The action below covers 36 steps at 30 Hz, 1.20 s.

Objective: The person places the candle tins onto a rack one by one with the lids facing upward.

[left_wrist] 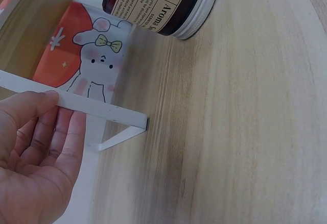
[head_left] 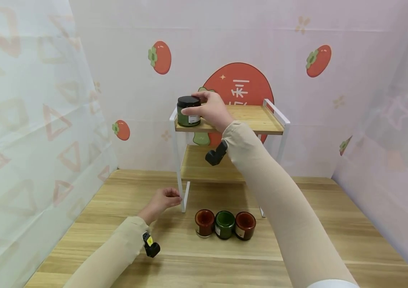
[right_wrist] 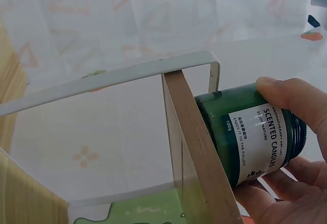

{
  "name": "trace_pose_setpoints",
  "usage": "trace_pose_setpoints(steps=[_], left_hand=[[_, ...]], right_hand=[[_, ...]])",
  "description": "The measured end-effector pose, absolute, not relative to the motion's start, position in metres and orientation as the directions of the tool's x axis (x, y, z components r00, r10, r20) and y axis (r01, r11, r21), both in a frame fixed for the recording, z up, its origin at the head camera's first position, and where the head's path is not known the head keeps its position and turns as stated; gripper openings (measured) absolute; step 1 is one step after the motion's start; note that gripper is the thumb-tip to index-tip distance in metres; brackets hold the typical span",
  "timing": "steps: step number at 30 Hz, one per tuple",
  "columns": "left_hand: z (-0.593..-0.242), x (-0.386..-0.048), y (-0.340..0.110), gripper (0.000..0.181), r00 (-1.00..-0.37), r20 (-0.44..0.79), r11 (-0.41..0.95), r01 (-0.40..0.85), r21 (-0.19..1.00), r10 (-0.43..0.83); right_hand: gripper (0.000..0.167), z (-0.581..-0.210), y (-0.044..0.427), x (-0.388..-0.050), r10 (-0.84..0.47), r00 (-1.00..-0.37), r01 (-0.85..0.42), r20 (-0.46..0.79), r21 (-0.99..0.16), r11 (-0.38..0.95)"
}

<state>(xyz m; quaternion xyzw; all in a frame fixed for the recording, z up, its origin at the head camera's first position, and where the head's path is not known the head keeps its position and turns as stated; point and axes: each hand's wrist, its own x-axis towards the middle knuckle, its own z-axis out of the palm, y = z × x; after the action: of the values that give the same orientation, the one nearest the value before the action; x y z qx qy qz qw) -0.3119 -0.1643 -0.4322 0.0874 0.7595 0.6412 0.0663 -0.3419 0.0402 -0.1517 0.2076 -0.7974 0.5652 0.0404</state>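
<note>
My right hand point(head_left: 213, 110) grips a green scented candle jar point(right_wrist: 245, 137) with a black lid point(head_left: 188, 101), thumb on one side and fingers on the other. The jar stands upright at the left end of the top board point(head_left: 247, 116) of a two-tier wooden shelf with white metal legs. Low at the shelf's left side, my left hand point(head_left: 162, 203) pinches the white front leg point(left_wrist: 97, 106) between thumb and fingers. In front of the shelf, a green jar point(head_left: 224, 225) sits between a red-brown jar point(head_left: 204, 223) and another red-brown jar point(head_left: 245, 225), all in a row.
The shelf's lower board point(head_left: 207, 164) lies beneath the top one, partly behind my right forearm. Everything stands on a wood-grain table point(head_left: 189, 268). Printed white cloth walls point(head_left: 117, 60) with persimmon pictures enclose the back and both sides.
</note>
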Motion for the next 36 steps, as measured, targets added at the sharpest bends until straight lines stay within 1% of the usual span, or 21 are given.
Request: trace_pose_setpoints(steps=[11,26,32,36], left_hand=[[-0.4350,-0.3141,-0.1653,0.013,-0.974,0.016,0.165,0.055,0.985,0.226],[-0.4334,-0.3143,-0.1631,0.012,-0.975,0.015,0.165,0.053,0.985,0.222],[-0.4355,-0.3150,-0.1648,0.012,-0.973,0.020,0.146,0.055,0.988,0.231],[-0.4359,-0.3151,-0.1659,0.013,-0.971,0.021,0.135,0.054,0.989,0.237]], right_hand=[[0.063,-0.1526,0.0392,-0.3416,-0.281,-0.926,-0.341,0.254,-0.881,0.328],[0.065,-0.1511,0.0412,-0.3395,-0.290,-0.926,-0.336,0.244,-0.882,0.330],[0.074,-0.1509,0.0425,-0.3387,-0.324,-0.913,-0.353,0.247,-0.876,0.328],[0.078,-0.1506,0.0466,-0.3383,-0.341,-0.897,-0.389,0.283,-0.871,0.301]])
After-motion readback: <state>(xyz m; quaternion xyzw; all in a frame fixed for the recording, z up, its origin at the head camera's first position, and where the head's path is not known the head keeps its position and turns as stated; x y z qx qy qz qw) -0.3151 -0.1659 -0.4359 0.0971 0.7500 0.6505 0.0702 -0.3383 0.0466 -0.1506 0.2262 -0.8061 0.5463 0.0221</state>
